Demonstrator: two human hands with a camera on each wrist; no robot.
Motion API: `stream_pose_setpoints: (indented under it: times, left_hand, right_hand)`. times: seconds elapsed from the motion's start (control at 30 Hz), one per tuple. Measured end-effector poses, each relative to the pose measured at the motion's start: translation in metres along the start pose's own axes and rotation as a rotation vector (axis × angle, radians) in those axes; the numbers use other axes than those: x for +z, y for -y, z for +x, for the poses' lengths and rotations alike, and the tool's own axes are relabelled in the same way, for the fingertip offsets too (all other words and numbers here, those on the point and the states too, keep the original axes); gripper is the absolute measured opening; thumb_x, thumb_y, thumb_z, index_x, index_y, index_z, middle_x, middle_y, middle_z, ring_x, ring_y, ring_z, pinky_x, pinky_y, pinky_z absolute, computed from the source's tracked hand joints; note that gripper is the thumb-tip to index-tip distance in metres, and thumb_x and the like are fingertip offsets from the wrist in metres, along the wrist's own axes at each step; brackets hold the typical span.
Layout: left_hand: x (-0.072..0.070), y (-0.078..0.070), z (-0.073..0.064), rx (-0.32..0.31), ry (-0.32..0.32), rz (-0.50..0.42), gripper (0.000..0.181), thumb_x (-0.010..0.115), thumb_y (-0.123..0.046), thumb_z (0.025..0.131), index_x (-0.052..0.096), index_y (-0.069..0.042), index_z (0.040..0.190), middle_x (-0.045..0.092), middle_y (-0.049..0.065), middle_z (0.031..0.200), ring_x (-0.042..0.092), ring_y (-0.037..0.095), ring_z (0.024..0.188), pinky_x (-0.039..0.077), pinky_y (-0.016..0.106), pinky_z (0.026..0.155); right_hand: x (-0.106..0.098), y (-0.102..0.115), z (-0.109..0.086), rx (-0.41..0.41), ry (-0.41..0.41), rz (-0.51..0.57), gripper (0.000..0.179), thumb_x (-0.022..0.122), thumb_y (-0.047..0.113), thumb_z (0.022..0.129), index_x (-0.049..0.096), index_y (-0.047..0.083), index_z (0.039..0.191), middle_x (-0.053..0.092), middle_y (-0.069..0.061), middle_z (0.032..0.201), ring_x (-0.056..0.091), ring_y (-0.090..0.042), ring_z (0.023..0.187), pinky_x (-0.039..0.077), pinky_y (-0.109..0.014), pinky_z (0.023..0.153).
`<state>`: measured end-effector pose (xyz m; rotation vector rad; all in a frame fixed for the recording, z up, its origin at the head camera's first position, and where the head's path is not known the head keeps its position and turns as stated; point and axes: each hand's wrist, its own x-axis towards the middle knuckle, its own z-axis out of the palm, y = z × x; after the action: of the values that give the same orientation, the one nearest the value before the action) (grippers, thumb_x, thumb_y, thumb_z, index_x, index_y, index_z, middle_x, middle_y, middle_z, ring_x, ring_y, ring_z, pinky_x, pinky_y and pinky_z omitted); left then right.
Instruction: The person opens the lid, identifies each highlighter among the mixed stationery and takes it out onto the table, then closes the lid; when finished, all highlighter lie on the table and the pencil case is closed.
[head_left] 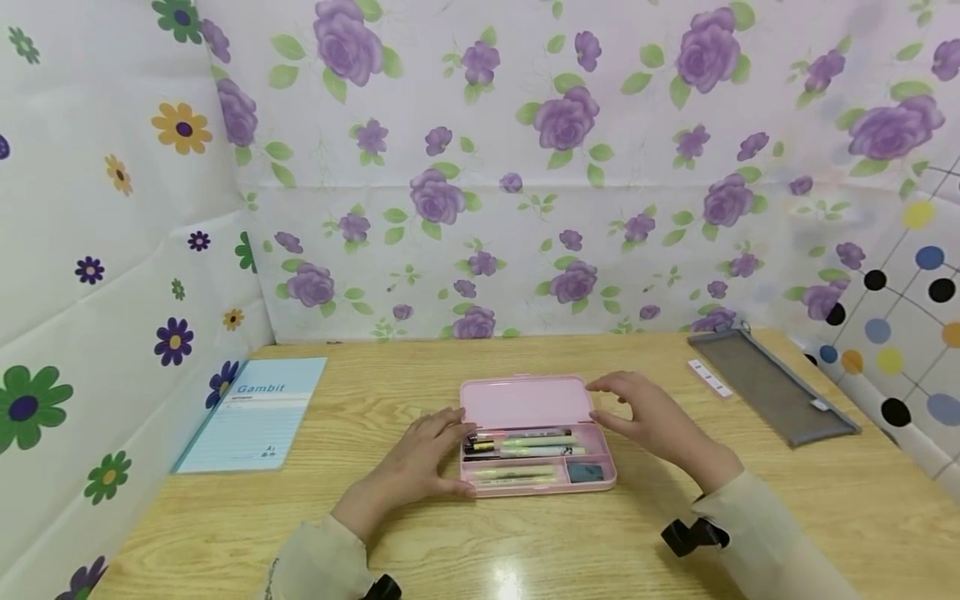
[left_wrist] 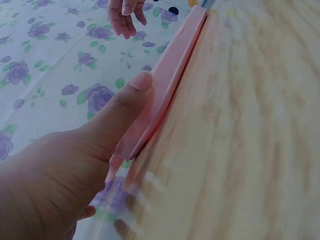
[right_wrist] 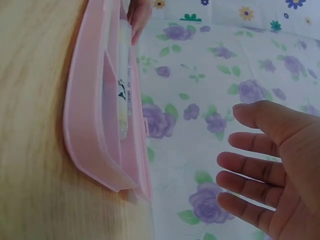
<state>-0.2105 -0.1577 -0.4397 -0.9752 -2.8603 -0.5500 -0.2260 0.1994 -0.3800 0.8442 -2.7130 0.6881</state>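
The pencil case (head_left: 536, 491) is a shallow, rectangular pink plastic unit with rounded corners. It rests on the table (head_left: 382, 379), between the two hands, with its long side facing the person. The lid (head_left: 525, 402) is open and folded back on the far side of the base; its inner face is smooth, pale pink and glossy, with a small tab at the far edge.

Dividers split the base into one long rear compartment, a front-left compartment and a small front-right compartment. The rear compartment contains several pens (head_left: 536, 442) laid lengthwise, some with black ends and some with yellow-green barrels; one white barrel carries black markings. Slim yellowish pens lie in the front-left compartment. A dark blue-grey block (head_left: 585, 472) occupies the front-right compartment.

The left hand (head_left: 420, 454) is spread along the left end of the case, thumb extended against the near corner, fingers near the lid joint. The right hand (head_left: 652, 417) is spread beside the right edge of the lid, its fingers apart and holding nothing.
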Motion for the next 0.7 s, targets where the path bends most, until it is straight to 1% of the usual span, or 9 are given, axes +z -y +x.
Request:
stream_pose_setpoints:
  times: [0.2, 0.3, 0.43, 0.57, 0.7]
  left_hand:
    - [0.000, 0.001, 0.001, 0.017, -0.002, 0.013, 0.090, 0.071, -0.063, 0.070, 0.043, -0.019, 0.144, 0.035, 0.010, 0.155, 0.032, 0.034, 0.143, 0.023, 0.054, 0.119]
    - [0.000, 0.001, 0.002, 0.017, 0.000, 0.015, 0.090, 0.071, -0.063, 0.071, 0.043, -0.019, 0.144, 0.035, 0.010, 0.155, 0.032, 0.034, 0.143, 0.023, 0.054, 0.119]
    - [0.001, 0.001, 0.002, 0.009, 0.003, 0.016, 0.090, 0.071, -0.063, 0.071, 0.043, -0.019, 0.144, 0.035, 0.010, 0.155, 0.032, 0.034, 0.143, 0.023, 0.053, 0.120]
    - [0.001, 0.001, 0.002, 0.000, 0.004, 0.014, 0.090, 0.072, -0.062, 0.071, 0.043, -0.019, 0.145, 0.034, 0.009, 0.155, 0.032, 0.034, 0.143, 0.024, 0.054, 0.119]
    - [0.001, 0.001, 0.001, -0.010, 0.008, 0.002, 0.090, 0.073, -0.061, 0.070, 0.043, -0.020, 0.145, 0.034, 0.009, 0.155, 0.031, 0.034, 0.143, 0.024, 0.055, 0.118]
  right_hand:
    - [0.006, 0.001, -0.010, -0.025, 0.058, -0.002, 0.029, 0.066, 0.023, 0.091, 0.066, 0.008, 0.116, 0.067, -0.005, 0.109, 0.061, -0.023, 0.097, 0.054, -0.034, 0.073]
    - [0.010, 0.001, -0.013, -0.046, 0.106, 0.007, 0.025, 0.066, 0.022, 0.091, 0.067, 0.008, 0.112, 0.067, -0.004, 0.103, 0.060, -0.021, 0.093, 0.054, -0.032, 0.074]
    - [0.015, 0.001, -0.014, -0.055, 0.165, 0.034, 0.023, 0.065, 0.020, 0.092, 0.067, 0.007, 0.111, 0.067, -0.002, 0.100, 0.060, -0.017, 0.089, 0.054, -0.033, 0.075]
    - [0.021, 0.001, -0.014, -0.041, 0.203, 0.041, 0.023, 0.065, 0.020, 0.092, 0.068, 0.007, 0.111, 0.067, -0.001, 0.098, 0.060, -0.014, 0.087, 0.053, -0.029, 0.074]
    - [0.025, 0.002, -0.013, -0.030, 0.226, 0.009, 0.021, 0.065, 0.019, 0.091, 0.069, 0.008, 0.108, 0.064, 0.001, 0.094, 0.058, -0.012, 0.084, 0.051, -0.024, 0.071]
